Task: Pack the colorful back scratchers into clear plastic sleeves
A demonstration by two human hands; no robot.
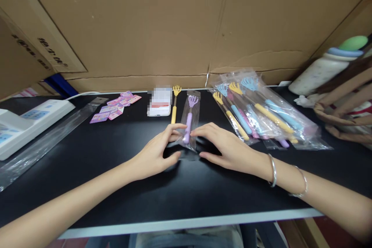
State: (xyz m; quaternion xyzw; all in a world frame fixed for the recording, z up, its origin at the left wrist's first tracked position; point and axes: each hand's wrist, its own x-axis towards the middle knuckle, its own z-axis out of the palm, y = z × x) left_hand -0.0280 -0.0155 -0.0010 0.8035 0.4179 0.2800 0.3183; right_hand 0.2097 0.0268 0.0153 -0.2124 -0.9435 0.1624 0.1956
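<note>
A purple back scratcher (188, 122) lies in a clear plastic sleeve (196, 114) on the black table, its claw end pointing away from me. From the left, my left hand (157, 150) reaches to the sleeve's lower part, its fingertips at the purple handle and its thumb apart. My right hand (229, 145) comes in from the opposite side, fingertips close to the same handle, thumb and fingers spread. Whether either hand presses on the plastic I cannot tell. Just beyond my left fingers is a yellow back scratcher (174, 112) without a sleeve; its lower end is hidden.
Several bagged back scratchers (261, 114) are piled on the right, near a white bottle (321, 71) and a brown bag (334, 108). On the left are small printed cards (112, 107), a long empty sleeve (64, 131) and a white device (35, 120). A phone (159, 102) lies behind; cardboard (151, 27) walls the back.
</note>
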